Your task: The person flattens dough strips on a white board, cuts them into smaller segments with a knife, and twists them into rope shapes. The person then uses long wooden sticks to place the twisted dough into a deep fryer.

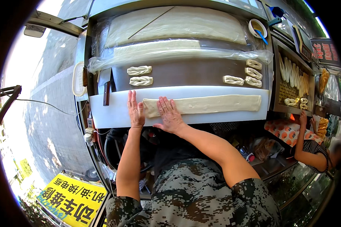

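Observation:
A long flat strip of dough lies across a white cutting board. Near its left end my right hand rests palm down on the dough, fingers slightly spread. My left hand stands edge-on to the board just beside the strip's left end, holding nothing; whether it touches the dough I cannot tell. A cleaver with a wooden handle lies to the left, its handle over the board. Beyond the board, twisted dough pieces sit on the metal worktop, with more twisted pieces at the right.
Plastic film partly covers a large dough slab with a thin stick on it. A white bowl with a blue utensil stands back right. At right, a person reaches towards a tray of dough sticks.

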`<state>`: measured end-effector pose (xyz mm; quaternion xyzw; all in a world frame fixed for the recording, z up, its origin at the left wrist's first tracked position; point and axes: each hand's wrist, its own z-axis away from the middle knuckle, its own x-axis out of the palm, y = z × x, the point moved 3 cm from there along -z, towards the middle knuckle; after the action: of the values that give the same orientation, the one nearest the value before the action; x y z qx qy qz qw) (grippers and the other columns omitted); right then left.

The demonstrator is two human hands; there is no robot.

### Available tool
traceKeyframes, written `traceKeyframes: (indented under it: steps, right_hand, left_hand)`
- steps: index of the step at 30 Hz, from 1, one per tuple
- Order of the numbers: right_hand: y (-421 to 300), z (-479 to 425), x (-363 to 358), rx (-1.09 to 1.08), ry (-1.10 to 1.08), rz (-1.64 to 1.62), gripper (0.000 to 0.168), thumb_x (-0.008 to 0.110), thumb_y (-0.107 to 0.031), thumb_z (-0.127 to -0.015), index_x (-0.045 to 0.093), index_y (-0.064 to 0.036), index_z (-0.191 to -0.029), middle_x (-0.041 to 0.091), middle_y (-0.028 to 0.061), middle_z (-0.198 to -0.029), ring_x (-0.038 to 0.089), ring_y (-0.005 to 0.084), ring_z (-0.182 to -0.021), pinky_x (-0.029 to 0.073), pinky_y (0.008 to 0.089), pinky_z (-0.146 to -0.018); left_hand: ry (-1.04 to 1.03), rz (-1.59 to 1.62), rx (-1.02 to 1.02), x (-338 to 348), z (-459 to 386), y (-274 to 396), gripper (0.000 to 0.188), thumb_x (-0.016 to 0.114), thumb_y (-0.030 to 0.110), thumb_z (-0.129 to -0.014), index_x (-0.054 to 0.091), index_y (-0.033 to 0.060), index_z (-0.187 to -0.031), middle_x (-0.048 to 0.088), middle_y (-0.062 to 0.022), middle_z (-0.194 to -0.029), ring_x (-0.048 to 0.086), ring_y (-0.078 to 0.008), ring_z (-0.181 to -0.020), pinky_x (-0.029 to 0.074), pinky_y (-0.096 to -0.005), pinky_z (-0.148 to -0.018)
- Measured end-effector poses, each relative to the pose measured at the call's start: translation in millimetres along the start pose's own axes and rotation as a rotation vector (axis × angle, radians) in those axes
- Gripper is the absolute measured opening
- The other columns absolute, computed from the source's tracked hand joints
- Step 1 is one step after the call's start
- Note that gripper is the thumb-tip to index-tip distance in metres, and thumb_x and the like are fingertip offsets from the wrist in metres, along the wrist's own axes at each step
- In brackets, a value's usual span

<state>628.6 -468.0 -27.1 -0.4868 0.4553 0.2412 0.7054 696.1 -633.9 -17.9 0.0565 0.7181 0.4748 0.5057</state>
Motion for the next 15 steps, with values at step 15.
traceKeyframes:
  steps: [15]
  right_hand:
    - [34,35,-23,0.149,-0.020,0.025,0.111,0.056,-0.070,-0.078,0.014,0.002,-0.150,0.011,0.0196,-0.158,0.006,0.0330,-0.147,0.003,0.0466,-0.119]
  left_hand:
    - [0.225,-0.039,0.088,-2,-79,33,0.043,0.060,0.017,-0.092,0.048,0.0040,-0.131,0.044,-0.0207,-0.137,0.039,-0.0372,-0.130,0.033,-0.0444,-0.107]
